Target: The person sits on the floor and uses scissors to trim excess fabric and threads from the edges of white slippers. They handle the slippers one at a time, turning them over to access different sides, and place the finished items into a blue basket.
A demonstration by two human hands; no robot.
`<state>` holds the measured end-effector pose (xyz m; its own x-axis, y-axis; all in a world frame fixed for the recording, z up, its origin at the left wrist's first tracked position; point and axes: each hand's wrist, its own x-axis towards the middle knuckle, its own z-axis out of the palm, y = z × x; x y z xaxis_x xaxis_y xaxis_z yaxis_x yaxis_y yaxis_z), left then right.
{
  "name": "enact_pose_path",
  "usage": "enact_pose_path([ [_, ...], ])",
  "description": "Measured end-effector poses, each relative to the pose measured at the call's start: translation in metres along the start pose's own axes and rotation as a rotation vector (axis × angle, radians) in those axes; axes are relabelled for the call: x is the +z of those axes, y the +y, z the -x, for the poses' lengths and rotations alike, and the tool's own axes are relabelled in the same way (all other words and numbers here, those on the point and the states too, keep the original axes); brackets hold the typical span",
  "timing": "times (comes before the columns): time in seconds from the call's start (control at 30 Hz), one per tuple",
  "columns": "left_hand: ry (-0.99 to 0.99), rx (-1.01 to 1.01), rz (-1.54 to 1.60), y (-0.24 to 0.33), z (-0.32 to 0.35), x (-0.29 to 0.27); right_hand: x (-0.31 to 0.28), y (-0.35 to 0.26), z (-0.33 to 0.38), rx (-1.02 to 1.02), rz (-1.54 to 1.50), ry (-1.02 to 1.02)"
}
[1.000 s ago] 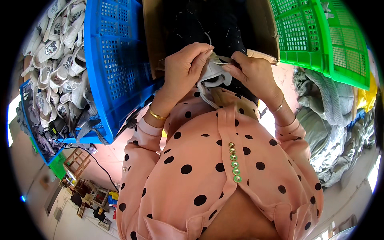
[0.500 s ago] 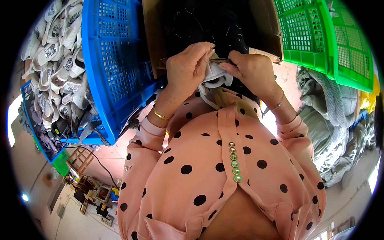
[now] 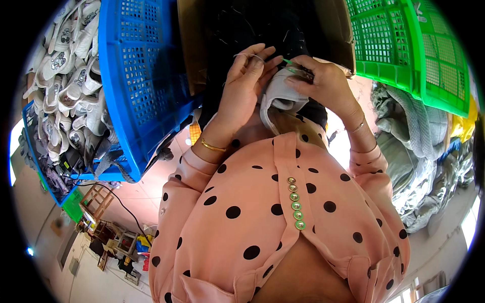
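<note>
**Hands closed over grey fabric piece, thread drawn up and to the left**

Fabric piece (image 3: pixel 283 98), grey with a pale curved rim, sits at chest height between both hands, just above the collar of the pink dotted blouse (image 3: pixel 273 222). Its open, cupped side faces down toward the wearer; long axis runs roughly left to right, tilted slightly.

Left hand (image 3: pixel 242 86): fingers extended upward, thumb and forefinger pinched narrow on a thin pale thread (image 3: pixel 247 54) that arcs over the fingertips. Palm lies against the left edge of the piece.

Right hand (image 3: pixel 323 81): curled tight over the upper right edge of the piece, with a small green-tipped tool (image 3: pixel 288 62) showing at the fingertips. Whether it is a needle or a clip cannot be told.

Piece lies directly between the two grips, touching both; neither hand is clearly nearer.

Blue crate (image 3: pixel 136 86) stands to the left, green crate (image 3: pixel 404 45) to the right, both apart from the hands.
</note>
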<state>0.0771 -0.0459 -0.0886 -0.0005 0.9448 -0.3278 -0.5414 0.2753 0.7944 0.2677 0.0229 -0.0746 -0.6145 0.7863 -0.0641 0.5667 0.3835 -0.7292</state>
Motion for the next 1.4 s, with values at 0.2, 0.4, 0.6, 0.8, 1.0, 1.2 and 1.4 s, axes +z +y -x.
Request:
enact_pose_path([
  [0.2, -0.231, 0.172, -0.999, -0.012, 0.001, -0.022, 0.016, 0.052, 0.021, 0.189, -0.586, -0.106],
  [0.4, -0.228, 0.361, -1.011, -0.018, -0.014, -0.023, 0.017, 0.049, 0.021, 0.169, -0.656, -0.131],
  [0.6, -0.230, 0.430, -1.081, -0.013, -0.013, -0.024, 0.015, 0.044, 0.020, 0.189, -0.649, -0.143],
  [0.8, -0.217, 0.045, -0.580, -0.013, -0.014, -0.028, 0.018, 0.044, 0.021, 0.173, -0.585, -0.131],
  [1.0, -0.298, 0.123, -0.749, -0.015, -0.015, -0.026, 0.018, 0.042, 0.019, 0.141, -0.570, -0.138],
  [1.2, -0.396, 0.109, -0.769, -0.017, -0.027, -0.037, 0.021, 0.045, 0.019, 0.114, -0.562, -0.154],
  [1.4, -0.403, -0.159, -0.629, -0.009, -0.034, -0.038, 0.023, 0.046, 0.018, 0.124, -0.536, -0.160],
])
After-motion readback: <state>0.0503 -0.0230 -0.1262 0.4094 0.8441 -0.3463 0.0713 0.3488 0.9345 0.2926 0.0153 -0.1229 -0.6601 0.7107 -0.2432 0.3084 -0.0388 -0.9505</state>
